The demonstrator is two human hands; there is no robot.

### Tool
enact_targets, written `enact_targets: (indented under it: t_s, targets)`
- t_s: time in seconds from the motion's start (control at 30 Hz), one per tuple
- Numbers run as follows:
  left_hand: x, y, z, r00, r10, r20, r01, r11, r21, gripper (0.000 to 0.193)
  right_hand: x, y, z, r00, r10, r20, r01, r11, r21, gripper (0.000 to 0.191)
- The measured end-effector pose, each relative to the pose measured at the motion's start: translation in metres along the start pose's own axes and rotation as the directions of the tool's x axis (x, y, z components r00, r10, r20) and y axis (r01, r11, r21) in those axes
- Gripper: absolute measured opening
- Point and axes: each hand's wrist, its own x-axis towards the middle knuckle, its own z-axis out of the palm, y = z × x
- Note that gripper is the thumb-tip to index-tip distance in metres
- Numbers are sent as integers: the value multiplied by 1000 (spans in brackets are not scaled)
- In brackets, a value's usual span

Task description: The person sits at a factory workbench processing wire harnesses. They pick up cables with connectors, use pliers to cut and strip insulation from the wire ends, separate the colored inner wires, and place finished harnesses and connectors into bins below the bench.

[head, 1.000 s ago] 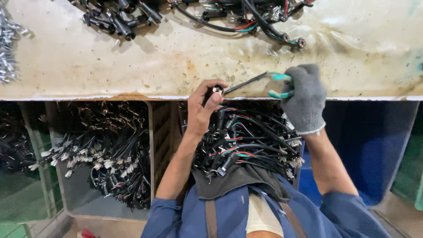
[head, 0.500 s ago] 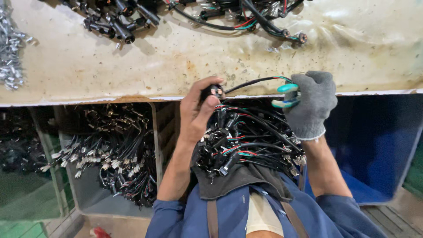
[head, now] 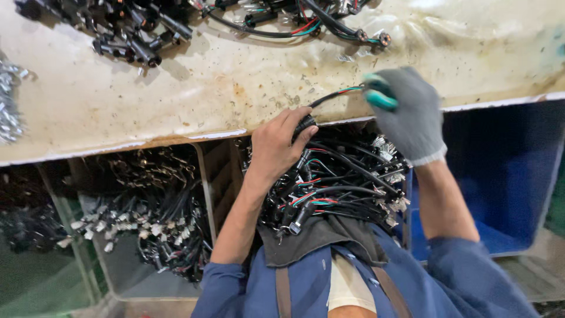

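My bare left hand [head: 276, 144] pinches the black connector end [head: 305, 123] of a short black cable [head: 329, 97] at the front edge of the stained workbench [head: 194, 94]. My right hand [head: 409, 115], in a grey knit glove, grips a teal-handled tool [head: 379, 94] at the cable's other end, where red and green wires show. Both hands hover just above a pile of similar black cable assemblies [head: 335, 182] resting on my lap apron.
More black cables and connectors [head: 135, 29] lie along the bench's far side, and small metal parts [head: 9, 106] sit at its left edge. Below the bench stand a bin of cables with white plugs [head: 147, 218] and a blue bin [head: 506, 176].
Both hands have shifted to the right and up onto the bench edge with the cable. The gloved hand now covers more of the teal tool.
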Motion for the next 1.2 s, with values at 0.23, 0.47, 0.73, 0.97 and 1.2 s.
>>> enact_targets:
  t_s: [0.23,0.47,0.73,0.97,1.2]
  targets:
    - [-7,6,-2,986,-3,-165,-12,996,-85,32,-13,5,15,999,-30,-12,30,999,18,17]
    - [-17,13,-11,972,-62,-226,-16,946,-325,33,-32,-9,19,999,35,-39,-34,999,25,17]
    - [-32,16,-9,960,-262,101,240,576,-782,36,-26,-62,22,997,-80,-1,67,821,566,8]
    - [-29,11,-15,933,-263,246,356,562,-747,43,-23,-72,19,985,-172,0,167,957,236,23]
    - [-18,7,-31,961,-56,270,236,668,-706,50,-16,-72,20,983,-175,-55,183,941,286,25]
